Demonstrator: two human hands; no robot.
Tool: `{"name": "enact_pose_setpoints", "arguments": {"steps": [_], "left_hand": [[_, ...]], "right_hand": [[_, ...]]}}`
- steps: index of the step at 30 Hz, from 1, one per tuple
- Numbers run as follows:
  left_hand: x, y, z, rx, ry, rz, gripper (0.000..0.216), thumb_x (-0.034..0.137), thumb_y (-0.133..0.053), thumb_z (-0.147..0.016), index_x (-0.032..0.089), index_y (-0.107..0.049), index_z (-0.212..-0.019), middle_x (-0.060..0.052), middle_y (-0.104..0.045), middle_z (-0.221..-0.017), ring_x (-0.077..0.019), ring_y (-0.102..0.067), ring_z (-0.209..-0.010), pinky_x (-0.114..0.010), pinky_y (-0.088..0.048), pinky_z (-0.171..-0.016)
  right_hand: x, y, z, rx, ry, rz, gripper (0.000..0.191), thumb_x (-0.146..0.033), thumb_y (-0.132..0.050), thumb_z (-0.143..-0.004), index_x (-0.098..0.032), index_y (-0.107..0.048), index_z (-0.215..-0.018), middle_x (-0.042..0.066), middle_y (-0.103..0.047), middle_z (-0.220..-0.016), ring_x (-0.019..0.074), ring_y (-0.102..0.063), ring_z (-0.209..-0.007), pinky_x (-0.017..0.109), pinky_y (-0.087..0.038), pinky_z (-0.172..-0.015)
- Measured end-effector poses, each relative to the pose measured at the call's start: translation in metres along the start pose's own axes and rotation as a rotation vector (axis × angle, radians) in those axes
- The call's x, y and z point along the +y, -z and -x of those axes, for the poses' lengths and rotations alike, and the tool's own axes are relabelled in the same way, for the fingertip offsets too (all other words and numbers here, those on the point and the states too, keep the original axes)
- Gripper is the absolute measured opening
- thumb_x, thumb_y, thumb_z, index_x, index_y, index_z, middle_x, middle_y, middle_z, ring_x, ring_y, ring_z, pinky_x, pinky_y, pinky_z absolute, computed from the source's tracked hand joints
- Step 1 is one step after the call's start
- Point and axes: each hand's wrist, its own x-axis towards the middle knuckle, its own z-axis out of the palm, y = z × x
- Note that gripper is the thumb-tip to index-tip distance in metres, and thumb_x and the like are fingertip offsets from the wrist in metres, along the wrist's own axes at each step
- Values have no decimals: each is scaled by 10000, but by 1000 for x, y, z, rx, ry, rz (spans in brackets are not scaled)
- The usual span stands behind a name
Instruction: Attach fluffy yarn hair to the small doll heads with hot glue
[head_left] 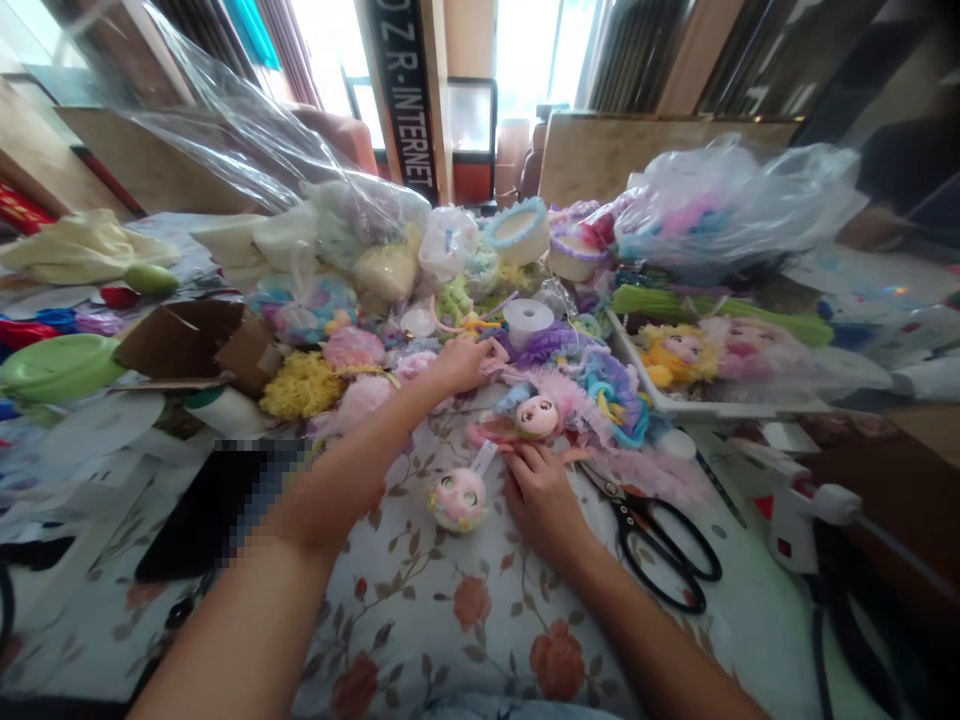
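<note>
My left hand (463, 362) reaches forward into a heap of pastel craft pieces and its fingers are closed around something small and pink that I cannot make out. My right hand (538, 492) rests on the flowered cloth (450, 610), fingers curled and pressing down just below a doll head with pink and blue frills (537, 416). A second small doll head (458, 498) lies on the cloth just left of my right hand. A white ribbon roll (527, 320) stands behind the left hand.
Black scissors (660, 540) lie right of my right hand. A white glue gun (795, 510) with its cord lies farther right. A white tray (720, 405) holds finished dolls. A cardboard piece (195, 340), a green bowl (56, 365) and plastic bags (735, 200) crowd the table.
</note>
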Motion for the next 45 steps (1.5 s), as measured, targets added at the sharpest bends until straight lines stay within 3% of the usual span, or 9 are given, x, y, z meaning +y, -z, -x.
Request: {"name": "enact_pose_setpoints", "arguments": {"steps": [4,9,13,19,24,28,34,39,45], "left_hand": [[1,13,7,-92,-103,25,523,269,-759,-648,214,-616,-1148,-62,-666,-1102,-261,-575,-1083,-360,-427,-972],[11,23,26,-104,-195,47,377,225,-670,-752,156,-632,-1121,-54,-671,-1092,-244,-545,-1118,-410,-405,-1005],[12,37,43,-125,-242,71,441,143,-686,-724,171,-628,-1160,-70,-657,-1128,-250,-555,-1112,-417,-427,-988],[29,56,113,-104,-269,150,550,318,-619,-837,289,-475,-1366,-58,-491,-1425,-249,-464,-1302,-400,-428,-1040],[51,15,186,-79,-235,278,597,284,-700,-764,291,-503,-1327,-117,-408,-1484,-305,-418,-1346,-429,-488,-998],[56,-24,213,117,-176,341,459,139,-577,-830,275,-559,-1268,-130,-471,-1421,-282,-468,-1302,-413,-486,-1009],[81,-52,210,366,-93,265,453,93,-494,-867,248,-541,-1290,-177,-482,-1359,-296,-477,-1272,-486,-479,-995],[99,-57,196,322,-206,209,550,46,-416,-840,152,-452,-1379,-189,-410,-1452,-319,-289,-1405,-502,-391,-1078],[96,-54,183,254,-269,157,653,141,-475,-824,143,-342,-1463,-141,-383,-1506,-331,-254,-1424,-504,-333,-1113]], "right_hand": [[0,0,0,-7,-3,-1,296,-80,-474,-863,-127,-634,-1107,138,-626,-1072,278,-523,-1044,454,-446,-913],[-1,2,-1,3,-3,-1,309,-73,-490,-846,-127,-630,-1117,135,-630,-1083,275,-525,-1030,447,-455,-903],[-1,2,-1,12,7,8,296,-78,-491,-845,-122,-641,-1095,142,-639,-1059,282,-533,-1040,462,-461,-900],[-2,3,0,22,9,-10,312,-84,-484,-855,-127,-626,-1130,140,-637,-1100,281,-531,-1063,465,-461,-914],[-3,2,1,12,-16,-12,313,-83,-481,-861,-127,-617,-1139,132,-630,-1125,279,-532,-1054,457,-463,-906],[-4,2,1,14,-11,23,310,-90,-496,-849,-139,-622,-1128,133,-636,-1109,281,-537,-1050,461,-466,-896],[-4,2,1,42,-5,-9,318,-80,-480,-849,-144,-636,-1119,136,-645,-1104,279,-557,-1032,459,-489,-874],[1,3,4,150,-8,-184,326,-46,-442,-855,-153,-658,-1073,132,-663,-1119,249,-593,-1063,426,-512,-908],[2,8,8,290,-75,-235,286,-79,-447,-886,-175,-643,-1070,115,-677,-1098,223,-627,-1030,414,-523,-910]]}}
